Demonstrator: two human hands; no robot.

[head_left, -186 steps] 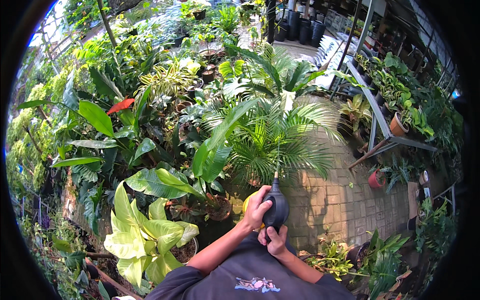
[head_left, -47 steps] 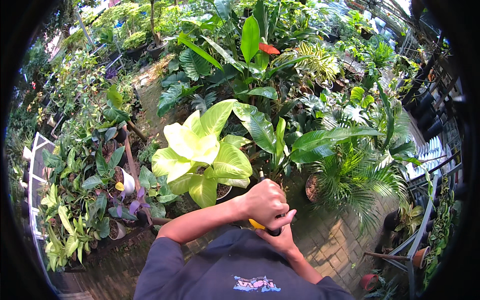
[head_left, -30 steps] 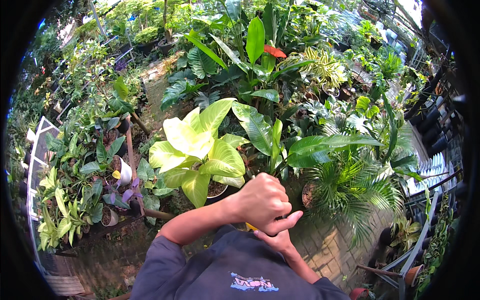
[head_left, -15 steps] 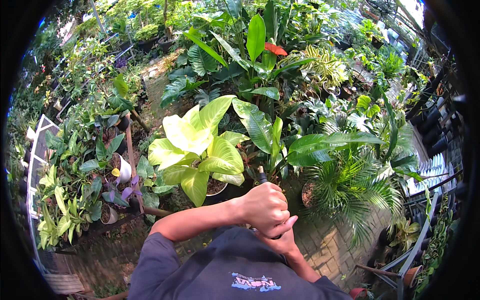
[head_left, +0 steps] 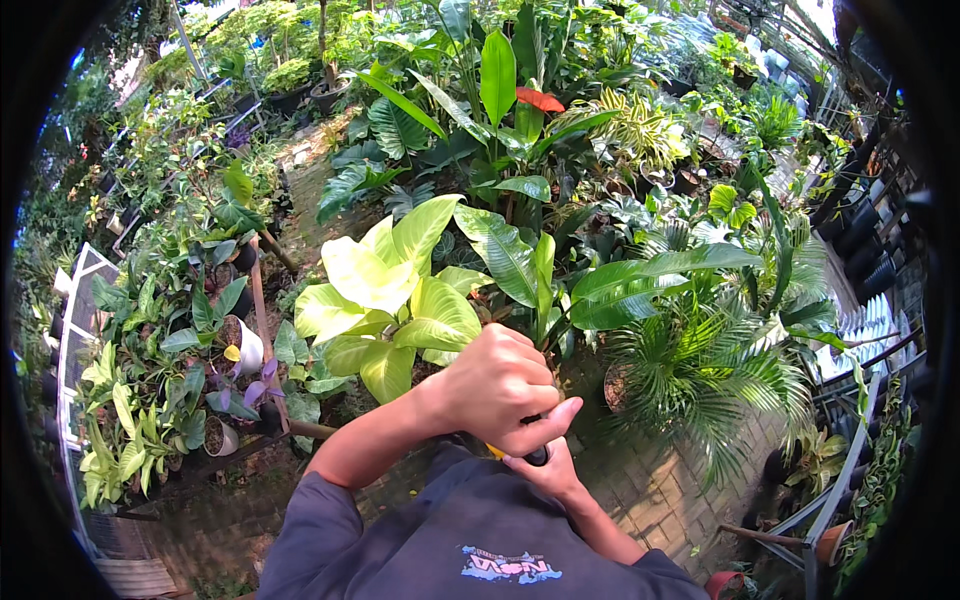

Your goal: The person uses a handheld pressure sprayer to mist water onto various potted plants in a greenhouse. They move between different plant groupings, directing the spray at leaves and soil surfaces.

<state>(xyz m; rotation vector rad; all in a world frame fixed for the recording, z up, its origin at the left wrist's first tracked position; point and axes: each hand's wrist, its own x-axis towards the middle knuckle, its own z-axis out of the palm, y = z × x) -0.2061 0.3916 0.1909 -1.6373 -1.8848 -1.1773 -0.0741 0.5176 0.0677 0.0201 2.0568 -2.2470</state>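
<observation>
Fingers of the left hand (head_left: 505, 385) are clenched around the black tool (head_left: 538, 456), with the thumb laid across and pointing to the right. Coming from below, the right hand (head_left: 552, 475) bears against the same tool; its fingers are covered, so I cannot tell how far they are closed. The tool is between the two hands, just in front of the dark shirt (head_left: 420, 535), and only a short end of it shows under the left thumb. A small yellow part (head_left: 495, 452) is visible beside it, to the left. One hand above and one below makes a sensible hold, because the lower can carry weight while the upper keeps the tool steady. As for direction, so little is uncovered that I say it with care: the long axis probably passes up through the left fist, away from the body.

Near this fist, on its upper left, stands a pale plant (head_left: 390, 300), partly covered by the hand. To the right, apart from the hands, a palm (head_left: 690, 370) spreads its leaves. Both are placed along the paving (head_left: 660, 490), probably so that a person can pass. Farther left is a white pot (head_left: 247, 348).
</observation>
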